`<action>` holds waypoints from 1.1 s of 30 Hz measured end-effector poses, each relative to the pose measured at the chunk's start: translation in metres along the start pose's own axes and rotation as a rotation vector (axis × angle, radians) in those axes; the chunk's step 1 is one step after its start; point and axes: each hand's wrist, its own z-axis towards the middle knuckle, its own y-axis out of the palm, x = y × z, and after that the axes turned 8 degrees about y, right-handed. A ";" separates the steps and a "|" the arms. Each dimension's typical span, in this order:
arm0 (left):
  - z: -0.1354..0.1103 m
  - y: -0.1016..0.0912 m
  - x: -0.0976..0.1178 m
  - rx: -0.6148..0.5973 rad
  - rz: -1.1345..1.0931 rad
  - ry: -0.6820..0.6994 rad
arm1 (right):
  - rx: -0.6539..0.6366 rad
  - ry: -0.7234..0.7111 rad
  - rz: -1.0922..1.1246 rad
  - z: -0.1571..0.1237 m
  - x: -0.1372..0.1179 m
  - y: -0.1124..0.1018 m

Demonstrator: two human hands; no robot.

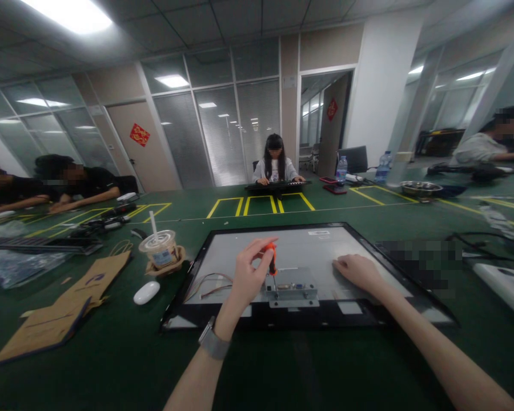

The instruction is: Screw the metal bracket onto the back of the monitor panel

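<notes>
A monitor panel (325,242) lies face down on the green table, its grey metal back up. My left hand (249,274) is closed around an orange-handled screwdriver (272,258), held upright with its tip on a small metal bracket (292,288) near the panel's front edge. My right hand (356,269) rests on the panel's back to the right of the bracket, fingers curled down against the metal and holding nothing. Thin coloured wires (208,283) lie on the panel left of my left hand. A watch sits on my left wrist.
A white mouse (146,292), a lidded drink cup with straw (160,248) and a flat brown paper bag (64,308) lie to the left. A white device (503,282) and cables sit at right. Other people sit at the far side, left and right edges.
</notes>
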 end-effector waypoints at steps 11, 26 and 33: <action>0.000 0.003 0.002 -0.021 0.050 0.030 | 0.001 -0.002 0.016 0.003 0.003 0.005; -0.002 0.003 0.001 -0.073 0.104 0.017 | 0.007 -0.009 0.000 -0.001 0.000 -0.002; -0.001 0.006 0.001 -0.035 0.197 0.100 | -0.023 0.006 -0.014 -0.001 0.000 -0.003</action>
